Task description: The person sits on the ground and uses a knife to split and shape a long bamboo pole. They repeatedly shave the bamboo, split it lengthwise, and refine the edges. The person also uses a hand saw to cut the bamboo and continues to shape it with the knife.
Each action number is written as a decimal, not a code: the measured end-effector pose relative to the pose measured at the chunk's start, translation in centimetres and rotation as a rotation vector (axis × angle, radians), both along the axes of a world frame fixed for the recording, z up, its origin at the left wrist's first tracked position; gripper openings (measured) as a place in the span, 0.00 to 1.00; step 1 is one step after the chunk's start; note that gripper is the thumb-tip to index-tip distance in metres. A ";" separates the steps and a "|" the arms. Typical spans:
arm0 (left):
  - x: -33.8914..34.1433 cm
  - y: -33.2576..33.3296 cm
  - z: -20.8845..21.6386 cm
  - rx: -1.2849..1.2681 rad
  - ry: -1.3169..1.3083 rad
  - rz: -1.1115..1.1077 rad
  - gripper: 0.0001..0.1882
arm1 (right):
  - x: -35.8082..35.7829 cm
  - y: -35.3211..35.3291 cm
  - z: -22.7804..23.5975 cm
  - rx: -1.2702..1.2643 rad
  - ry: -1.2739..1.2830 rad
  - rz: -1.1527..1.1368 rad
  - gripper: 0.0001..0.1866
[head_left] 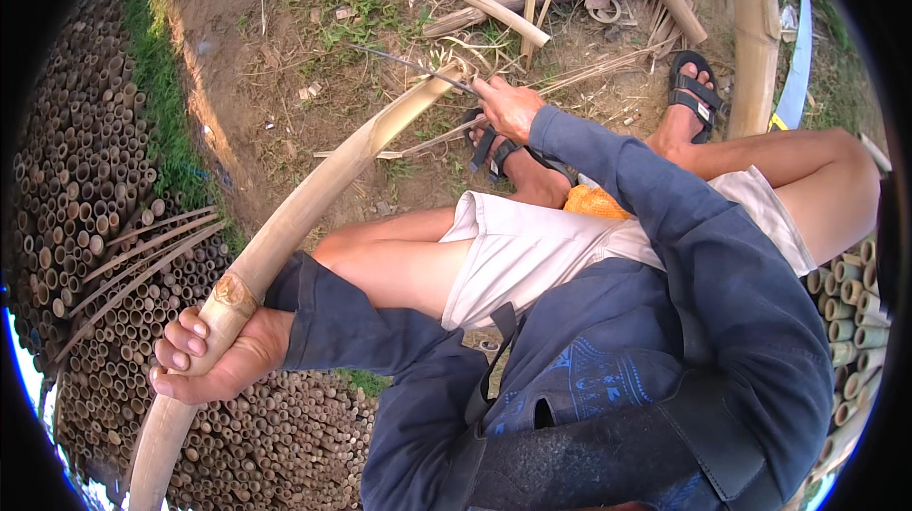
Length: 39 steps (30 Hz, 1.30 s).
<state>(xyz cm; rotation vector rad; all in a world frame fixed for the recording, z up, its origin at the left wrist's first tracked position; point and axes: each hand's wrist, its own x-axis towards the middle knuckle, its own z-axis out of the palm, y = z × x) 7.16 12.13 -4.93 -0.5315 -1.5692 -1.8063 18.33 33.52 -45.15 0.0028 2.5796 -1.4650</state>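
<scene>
A long bamboo pole [309, 196] slants from the lower left up to the middle of the head view. My left hand [223, 354] wraps round it just below a knobby joint. Toward its far end the pole is cut open lengthwise, baring a pale hollow inside, with thin shavings curling at the tip. My right hand [508, 107] is closed at that end, holding a knife whose long, narrow dark blade [408, 63] crosses the tip and points left. The knife's handle is hidden in my fingers.
Split bamboo pieces [480, 6] and strips litter the dirt ahead. At the right, a thick bamboo post [752, 36] stands beside a handsaw [794, 65] with a bluish blade. An orange bag [596, 201] lies between my legs. Stacked bamboo poles [85, 169] fill the left side.
</scene>
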 end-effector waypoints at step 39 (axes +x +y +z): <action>-0.1 1.9 -0.3 -0.038 0.040 0.211 0.20 | -1.6 1.3 -0.2 0.058 -0.194 0.076 0.21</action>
